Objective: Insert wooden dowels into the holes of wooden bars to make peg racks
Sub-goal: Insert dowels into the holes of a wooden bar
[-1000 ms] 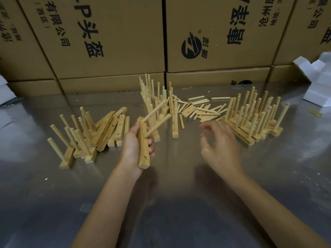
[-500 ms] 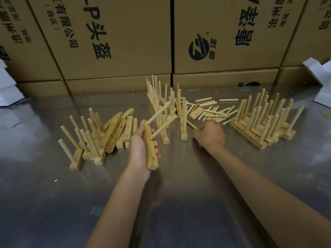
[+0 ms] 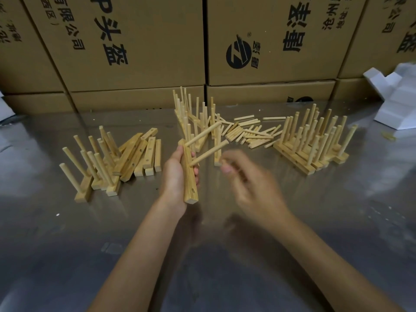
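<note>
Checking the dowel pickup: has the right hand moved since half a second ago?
Yes. The right hand has pulled back from the loose dowel pile toward the held bar.

Look at the cardboard boxes behind your table: all their black print runs sideways. The left box (image 3: pixel 126 41) reads "P头盔" in large characters, with "有限公司" smaller beside it. The middle box (image 3: pixel 270 41) carries a round black logo (image 3: pixel 238 55); its other characters are hard to make out.
</note>
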